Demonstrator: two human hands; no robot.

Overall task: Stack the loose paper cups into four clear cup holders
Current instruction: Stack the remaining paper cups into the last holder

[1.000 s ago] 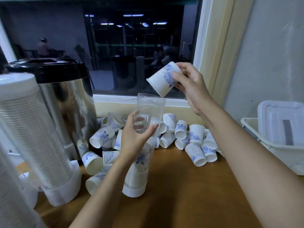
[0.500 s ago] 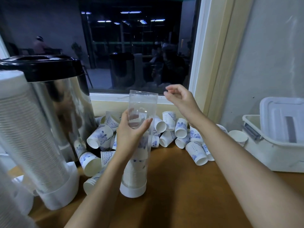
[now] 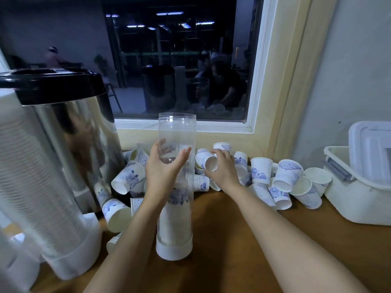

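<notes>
Right hand (image 3: 224, 169) has dropped from beside the tube's open mouth down to the heap, and now has its fingers curled over a paper cup (image 3: 209, 162) that lies on its side, open mouth turned toward the viewer. Nearest: wooden counter (image 3: 232, 246), both bare forearms reaching across it. Clear cup holder (image 3: 177, 130) stands upright on its white base, centre of the counter. Stacked cups (image 3: 175, 216) fill its lower part; the upper stretch is bare plastic. Left hand (image 3: 163, 169) grips the tube around mid-height, thumb on the right side, fingers wrapped behind and visible through the wall. To the left, close in, a second holder (image 3: 40, 187) leans, packed full to its top, white base on the counter. Behind that, a steel urn (image 3: 69, 132) with a black lid. Loose cups (image 3: 285, 178) are strewn along the back of the counter from the urn's foot to the white bin (image 3: 357, 199) at far right, most tipped over, one or two upright. The gripped cup is at the heap's top, just right of the tube. Beyond: pale sill (image 3: 222, 124), then a dark window (image 3: 179, 60) with reflections of ceiling lights.
</notes>
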